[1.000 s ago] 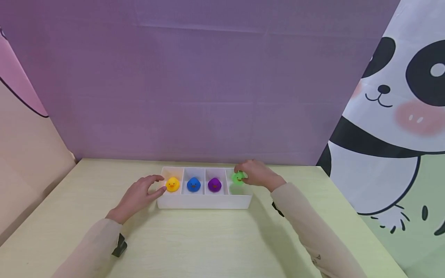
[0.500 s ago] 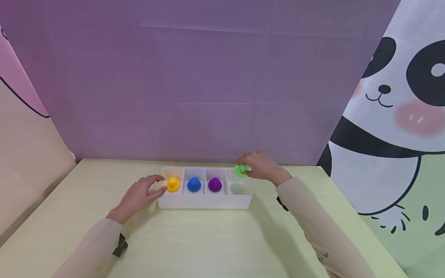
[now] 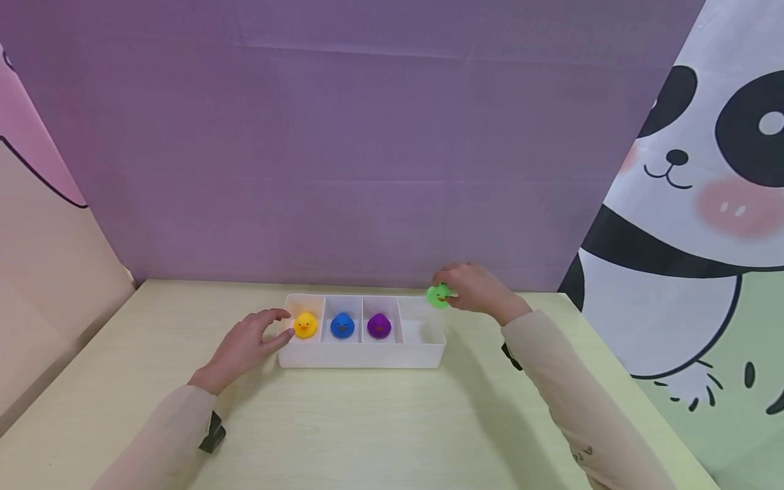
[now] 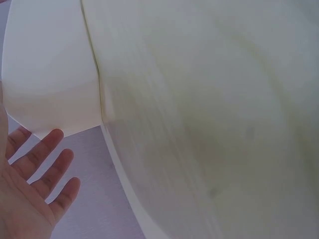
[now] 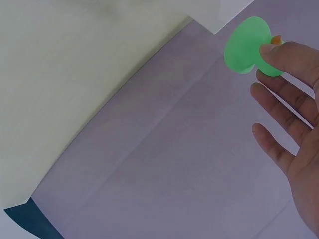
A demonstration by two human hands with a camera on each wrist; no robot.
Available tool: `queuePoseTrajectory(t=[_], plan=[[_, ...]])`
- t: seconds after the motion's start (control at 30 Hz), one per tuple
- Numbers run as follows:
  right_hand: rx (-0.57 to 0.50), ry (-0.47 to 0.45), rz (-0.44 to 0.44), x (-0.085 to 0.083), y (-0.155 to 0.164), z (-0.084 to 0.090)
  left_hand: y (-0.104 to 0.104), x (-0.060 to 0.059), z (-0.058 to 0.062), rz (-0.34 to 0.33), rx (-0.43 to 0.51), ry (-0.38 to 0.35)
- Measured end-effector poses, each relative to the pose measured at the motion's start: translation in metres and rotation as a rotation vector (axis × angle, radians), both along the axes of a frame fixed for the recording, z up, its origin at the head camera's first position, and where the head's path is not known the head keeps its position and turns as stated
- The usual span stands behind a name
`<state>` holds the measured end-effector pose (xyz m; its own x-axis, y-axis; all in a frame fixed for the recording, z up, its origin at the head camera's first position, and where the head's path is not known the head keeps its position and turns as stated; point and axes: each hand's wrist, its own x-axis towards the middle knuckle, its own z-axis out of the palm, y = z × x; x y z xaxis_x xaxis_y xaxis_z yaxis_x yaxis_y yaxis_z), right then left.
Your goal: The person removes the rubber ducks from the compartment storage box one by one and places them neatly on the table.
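A white box point(image 3: 358, 355) divided into compartments stands on the table. From left to right, it holds a yellow toy duck point(image 3: 305, 325), a blue toy duck point(image 3: 342, 326) and a purple toy duck point(image 3: 379, 326); the rightmost compartment has nothing in it. My right hand point(image 3: 474, 291) pinches a green toy duck point(image 5: 246, 46) between thumb and fingertips, above the box's back right corner. At the opposite end my left hand point(image 3: 241, 346) has its thumb and index finger at the box's left wall, fingers extended and spread in the left wrist view.
The pale wooden tabletop point(image 3: 343, 429) surrounds the box. Behind its far edge hangs a purple cloth backdrop point(image 3: 355, 150), close to the right hand. A panda picture point(image 3: 674, 306) covers the wall on the right.
My right hand has lifted the green toy duck up out of the rightmost compartment and shifted it right, toward the box's back corner. The left hand stays where it was.
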<state>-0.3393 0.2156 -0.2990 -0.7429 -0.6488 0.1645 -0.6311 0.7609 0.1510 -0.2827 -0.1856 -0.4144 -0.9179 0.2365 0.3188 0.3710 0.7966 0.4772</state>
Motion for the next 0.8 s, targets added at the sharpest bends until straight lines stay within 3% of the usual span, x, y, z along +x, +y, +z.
queuePoseTrajectory(t=[0.4,0.8], plan=[[-0.025,0.022,-0.005,0.005,0.022,-0.005,0.001,0.001,0.002,0.006,0.002,-0.005],[-0.054,0.022,0.018,0.006,0.041,-0.036,0.002,0.001,0.002,0.013,0.002,-0.016]])
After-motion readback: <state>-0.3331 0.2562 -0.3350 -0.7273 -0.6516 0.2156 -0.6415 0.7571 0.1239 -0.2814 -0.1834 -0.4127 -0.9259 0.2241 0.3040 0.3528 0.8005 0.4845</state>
